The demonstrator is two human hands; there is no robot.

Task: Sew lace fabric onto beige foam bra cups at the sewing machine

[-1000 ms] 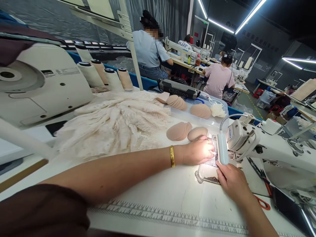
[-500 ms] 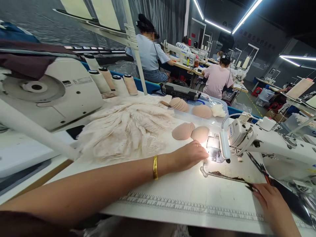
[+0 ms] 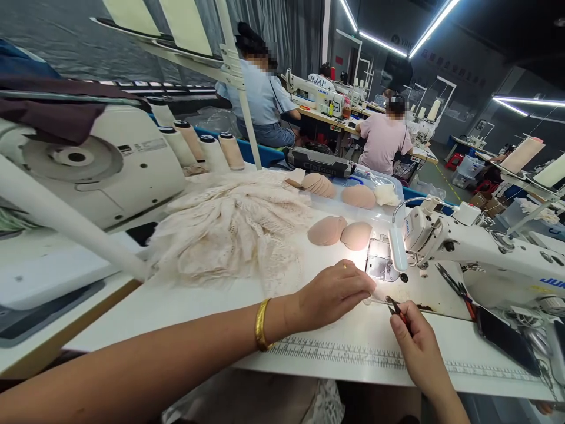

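Observation:
My left hand (image 3: 332,292), with a gold bangle at the wrist, pinches a small pale piece or thread just in front of the sewing machine's needle plate (image 3: 380,265). My right hand (image 3: 417,347) grips small red-handled snips (image 3: 396,307), whose tips point at what the left fingers pinch. The white sewing machine (image 3: 481,250) stands to the right, and its lamp (image 3: 397,250) lights the plate. Two beige bra cups (image 3: 339,231) lie just behind the plate. What the left fingers hold is too small to name.
A heap of cream lace (image 3: 229,227) covers the table's middle left. More beige cups (image 3: 338,189) sit on a clear bin at the back. Thread cones (image 3: 207,150) and another machine (image 3: 92,165) stand at left. A dark phone (image 3: 507,340) lies at right. Other people sew beyond.
My left hand pulled back from the needle plate toward me and closed into a pinch. My right hand went off to the right, then returned to the left fingers with the snips.

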